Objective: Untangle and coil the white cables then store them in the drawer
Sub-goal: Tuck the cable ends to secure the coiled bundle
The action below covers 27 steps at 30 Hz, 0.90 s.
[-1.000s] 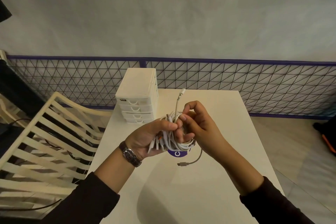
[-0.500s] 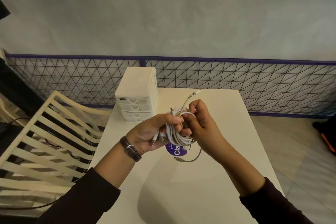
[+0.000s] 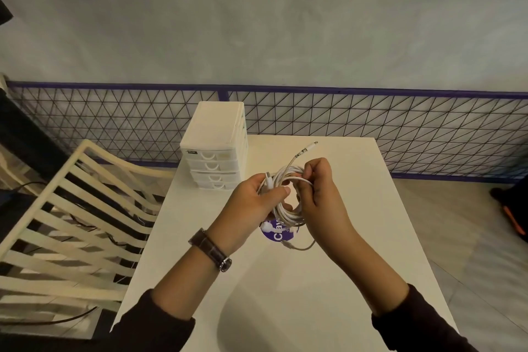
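The coil (image 3: 285,217) of white cables is held in the air over the bench (image 3: 314,294), between both hands and in front of the drawers (image 3: 214,148). The left hand (image 3: 254,203) grips one side of the loops with thumb pressed over them. The right hand (image 3: 318,197) has its fingers (image 3: 310,173) curled in and pinching a strand at the top of the bundle.

The step in hand looks like winding the last slack onto the coil. To do it well:
- Hold the left thumb firm on the loops so they do not spring apart.
- Lay each turn beside the others at the same width, without twisting the strand.
- One end with its plug (image 3: 310,146) sticks up beyond the right hand, and a thin tail (image 3: 300,248) droops under the bundle toward the bench. Both want tucking in or wrapping round before the coil goes into a drawer.
- All the drawers appear closed, so one hand must come free to open one. The left-hand grip should be able to carry the coil alone.

A round purple sticker (image 3: 277,236) on the bench shows white letters starting "Cla"; the rest is hidden by the cables. A small dark label (image 3: 192,152) on the top drawer is too small to read.
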Motion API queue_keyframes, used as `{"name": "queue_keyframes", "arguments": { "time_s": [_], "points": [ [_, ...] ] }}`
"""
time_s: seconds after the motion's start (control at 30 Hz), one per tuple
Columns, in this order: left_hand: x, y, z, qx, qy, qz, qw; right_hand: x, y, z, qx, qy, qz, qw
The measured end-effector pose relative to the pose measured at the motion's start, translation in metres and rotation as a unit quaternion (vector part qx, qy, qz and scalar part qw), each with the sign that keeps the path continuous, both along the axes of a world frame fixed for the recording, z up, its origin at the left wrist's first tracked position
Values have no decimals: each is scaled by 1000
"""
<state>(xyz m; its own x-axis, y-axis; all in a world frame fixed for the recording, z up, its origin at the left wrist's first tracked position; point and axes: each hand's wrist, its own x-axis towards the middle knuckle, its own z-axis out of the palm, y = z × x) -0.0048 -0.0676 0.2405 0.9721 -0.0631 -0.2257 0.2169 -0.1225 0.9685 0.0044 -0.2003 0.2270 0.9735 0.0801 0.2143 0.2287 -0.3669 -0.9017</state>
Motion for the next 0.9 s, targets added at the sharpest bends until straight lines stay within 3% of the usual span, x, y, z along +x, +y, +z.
{"name": "queue_keyframes", "arguments": {
  "time_s": [0.17, 0.37, 0.6, 0.9],
  "points": [
    [0, 8, 3, -45, 74, -34, 996, 2, -2, -4, -30, -1, 24, 999],
    [0, 12, 1, -77, 99, -38, 991, 7, -8, 0, -36, 22, 96, 995],
    [-4, 6, -2, -125, 115, -42, 985, 0, 3, -8, -7, 22, 46, 999],
    [-5, 6, 1, -186, 176, -70, 964, -5, 3, -9, -99, -15, -5, 995]
  ]
}}
